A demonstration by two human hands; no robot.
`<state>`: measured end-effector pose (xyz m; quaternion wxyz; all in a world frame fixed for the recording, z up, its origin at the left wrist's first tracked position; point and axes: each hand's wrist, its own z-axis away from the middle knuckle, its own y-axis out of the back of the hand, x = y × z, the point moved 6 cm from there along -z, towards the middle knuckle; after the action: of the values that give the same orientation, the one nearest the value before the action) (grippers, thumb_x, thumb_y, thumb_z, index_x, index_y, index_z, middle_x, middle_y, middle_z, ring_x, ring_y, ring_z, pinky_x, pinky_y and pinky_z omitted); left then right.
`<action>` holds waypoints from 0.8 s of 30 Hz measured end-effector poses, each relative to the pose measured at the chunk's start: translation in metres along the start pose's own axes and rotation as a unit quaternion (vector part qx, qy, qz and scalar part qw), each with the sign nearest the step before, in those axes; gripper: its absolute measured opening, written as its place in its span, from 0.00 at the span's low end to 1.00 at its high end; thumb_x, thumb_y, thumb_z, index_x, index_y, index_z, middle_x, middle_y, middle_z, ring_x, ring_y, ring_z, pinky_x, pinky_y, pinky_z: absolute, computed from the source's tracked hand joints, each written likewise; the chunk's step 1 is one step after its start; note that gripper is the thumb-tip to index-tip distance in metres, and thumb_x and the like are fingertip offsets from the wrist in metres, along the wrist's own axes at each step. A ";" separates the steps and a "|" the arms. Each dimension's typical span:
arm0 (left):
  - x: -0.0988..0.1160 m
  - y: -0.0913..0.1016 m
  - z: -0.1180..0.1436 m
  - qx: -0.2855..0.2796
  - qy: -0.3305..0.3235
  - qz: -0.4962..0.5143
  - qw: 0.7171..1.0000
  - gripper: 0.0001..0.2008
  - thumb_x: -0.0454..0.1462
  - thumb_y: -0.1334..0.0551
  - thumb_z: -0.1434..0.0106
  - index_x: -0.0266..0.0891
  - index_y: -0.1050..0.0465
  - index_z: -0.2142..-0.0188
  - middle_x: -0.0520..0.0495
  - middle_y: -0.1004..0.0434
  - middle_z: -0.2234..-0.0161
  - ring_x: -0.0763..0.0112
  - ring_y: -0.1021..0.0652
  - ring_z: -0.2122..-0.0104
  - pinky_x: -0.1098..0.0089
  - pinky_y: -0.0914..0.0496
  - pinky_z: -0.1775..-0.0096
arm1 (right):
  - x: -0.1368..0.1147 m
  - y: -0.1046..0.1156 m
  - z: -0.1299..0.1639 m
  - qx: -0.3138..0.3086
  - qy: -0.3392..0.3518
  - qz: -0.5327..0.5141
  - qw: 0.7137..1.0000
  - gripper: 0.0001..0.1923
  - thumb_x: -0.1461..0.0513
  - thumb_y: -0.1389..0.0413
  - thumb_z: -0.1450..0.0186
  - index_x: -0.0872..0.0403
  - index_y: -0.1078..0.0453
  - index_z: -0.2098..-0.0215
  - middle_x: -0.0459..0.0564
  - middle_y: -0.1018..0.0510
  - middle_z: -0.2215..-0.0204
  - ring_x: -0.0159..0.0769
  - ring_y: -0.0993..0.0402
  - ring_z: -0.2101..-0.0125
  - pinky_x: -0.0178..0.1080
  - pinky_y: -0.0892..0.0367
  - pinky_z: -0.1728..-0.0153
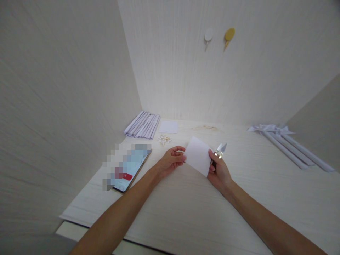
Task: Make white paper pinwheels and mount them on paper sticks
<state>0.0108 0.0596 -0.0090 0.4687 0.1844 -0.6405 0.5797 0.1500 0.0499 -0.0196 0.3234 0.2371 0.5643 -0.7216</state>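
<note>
White sheet: a small paper square (198, 155), held up over the worktop (186, 209) between both hands.
Left hand (170, 161): fingertips pinching the sheet's left edge.
Right hand (219, 173): thumb pinching the sheet's right edge, fingers closed round small snips (221, 149).
Phone (130, 168): flat at left.
Folded paper strips (142, 124): stacked in the far corner.

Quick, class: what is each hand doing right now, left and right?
Left hand: closed, pinching the left edge of the white paper sheet.
Right hand: closed on the sheet's right side and the small metal snips.
</note>
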 end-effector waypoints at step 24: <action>0.017 0.018 -0.001 0.060 -0.064 0.141 0.986 0.13 0.41 0.36 0.53 0.36 0.31 0.68 0.51 0.26 0.73 0.78 0.26 0.74 0.79 0.32 0.74 | -0.006 -0.012 0.004 -0.056 0.057 0.073 0.994 0.10 0.63 0.38 0.55 0.56 0.36 0.81 0.33 0.47 0.93 0.15 0.58 0.93 0.23 0.62 0.94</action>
<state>-0.0109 0.0705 -0.0053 0.3285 0.1572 -0.6528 0.6643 0.1455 0.0492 -0.0067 0.3549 0.2996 0.6025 -0.6490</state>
